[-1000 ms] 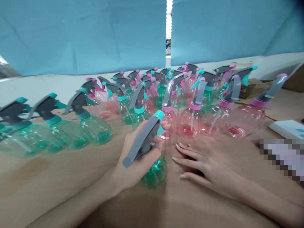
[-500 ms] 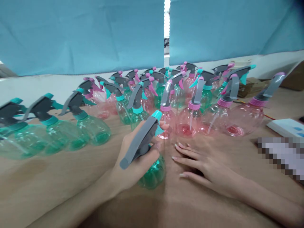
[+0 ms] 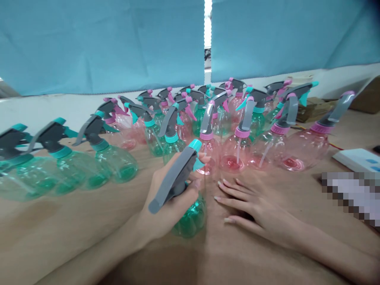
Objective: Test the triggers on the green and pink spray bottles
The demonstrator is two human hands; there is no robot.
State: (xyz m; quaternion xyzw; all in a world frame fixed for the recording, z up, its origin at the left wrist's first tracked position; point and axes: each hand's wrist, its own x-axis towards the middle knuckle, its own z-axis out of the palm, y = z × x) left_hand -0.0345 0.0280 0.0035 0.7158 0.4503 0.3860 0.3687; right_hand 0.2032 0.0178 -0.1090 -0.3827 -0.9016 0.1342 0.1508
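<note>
My left hand (image 3: 166, 206) is wrapped round the neck of a green spray bottle (image 3: 191, 221). That bottle has a grey trigger head with a teal nozzle, and its base is at the table surface. My fingers hide its collar. To its right, my right hand (image 3: 249, 204) lies flat on the table with fingers stretched out, holding nothing. Just beyond the hands stand pink spray bottles (image 3: 233, 154) with grey and pink heads. A green spray bottle (image 3: 117, 162) ends the row on the left.
Many more green and pink spray bottles crowd the back of the brown table (image 3: 74, 241). A white box-like object (image 3: 356, 160) lies at the right, beside a blurred-out patch. Blue sheeting (image 3: 103, 43) hangs behind, and a cardboard box (image 3: 314, 109) sits at the back right.
Almost nothing differs. My left hand keeps its hold on the green spray bottle, and my right hand stays flat in the same spot. The view has shifted very slightly.
</note>
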